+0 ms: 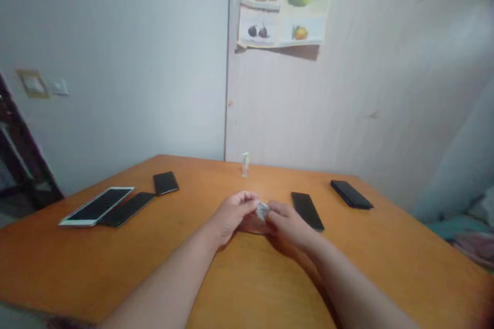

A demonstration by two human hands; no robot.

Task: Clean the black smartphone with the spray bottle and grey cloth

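Note:
Near the middle of the table, my left hand (232, 215) and my right hand (287, 222) come together. Between their fingertips is a small whitish piece with grey markings (262, 209), perhaps a packet or a wipe; its kind is not clear. Both hands are closed, thumbs and fingers pinching its two sides. Just under it lies a flat, brownish, shiny thing (252, 225) with a thin light edge, like a phone, partly hidden by my fingers. To the right of my right hand a dark phone (307, 211) lies flat on the table.
The orange-brown wooden table (239, 288) reaches the wall. A small clear pump bottle (245, 164) stands at the back. On the left lie a white-framed tablet (98, 207), a black phone (128, 209) against it, and a dark device (165, 183). A black wallet-like object (351, 195) lies far right.

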